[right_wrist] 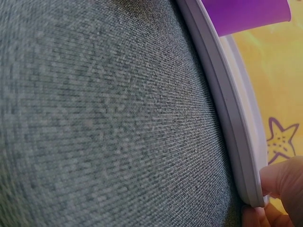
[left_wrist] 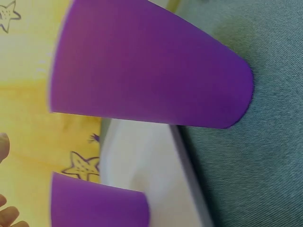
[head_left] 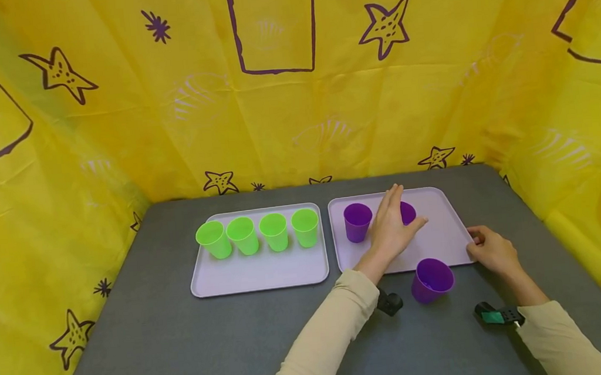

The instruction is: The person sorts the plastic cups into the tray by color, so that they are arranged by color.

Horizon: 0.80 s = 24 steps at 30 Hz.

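On the right stands a pale lilac tray (head_left: 443, 223). My right hand (head_left: 493, 252) pinches its front right corner, with the thumb (right_wrist: 279, 182) at the rim and fingers curled below it. My left hand (head_left: 391, 227) reaches over the tray with straight fingers and the thumb spread. One purple cup (head_left: 358, 223) stands upright on the tray to the left of that hand. A second purple cup (head_left: 408, 212) is partly hidden behind it. Another purple cup (head_left: 432, 281) stands on the table just in front of the tray and looms large in the left wrist view.
A second pale tray (head_left: 259, 273) lies to the left, bearing several green cups (head_left: 275, 233) in a row along its back. Grey cloth covers the table (head_left: 186, 349). A yellow curtain (head_left: 274, 125) with starfish drawings encloses the back and sides.
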Motion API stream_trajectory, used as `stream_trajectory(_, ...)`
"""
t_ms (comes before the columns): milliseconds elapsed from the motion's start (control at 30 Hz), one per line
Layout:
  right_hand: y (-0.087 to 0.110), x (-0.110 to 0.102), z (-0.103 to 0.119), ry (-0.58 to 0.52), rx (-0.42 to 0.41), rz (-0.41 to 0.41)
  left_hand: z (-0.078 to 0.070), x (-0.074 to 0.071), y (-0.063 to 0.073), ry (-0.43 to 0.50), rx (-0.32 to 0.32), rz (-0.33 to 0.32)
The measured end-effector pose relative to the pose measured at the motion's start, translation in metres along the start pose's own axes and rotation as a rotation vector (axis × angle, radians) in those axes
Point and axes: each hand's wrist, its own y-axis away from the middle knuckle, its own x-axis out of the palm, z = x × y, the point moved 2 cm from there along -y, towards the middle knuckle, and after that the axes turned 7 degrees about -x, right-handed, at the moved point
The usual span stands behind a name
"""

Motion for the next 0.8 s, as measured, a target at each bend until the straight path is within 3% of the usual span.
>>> stream_trajectory(233,0.0,0.0,0.001,0.002,0.002,-0.005,-0.011,-0.017,0.008,-0.014,0.101,0.02)
stream_trajectory(567,0.0,0.001,-0.001,0.004,0.011,0.003,-0.013,-0.028,0.035,-0.013,0.267,0.112)
stream_trajectory(800,0.0,0.0,-0.001,0.004,0.011,0.009,-0.004,-0.024,0.051,0.032,0.289,0.19)
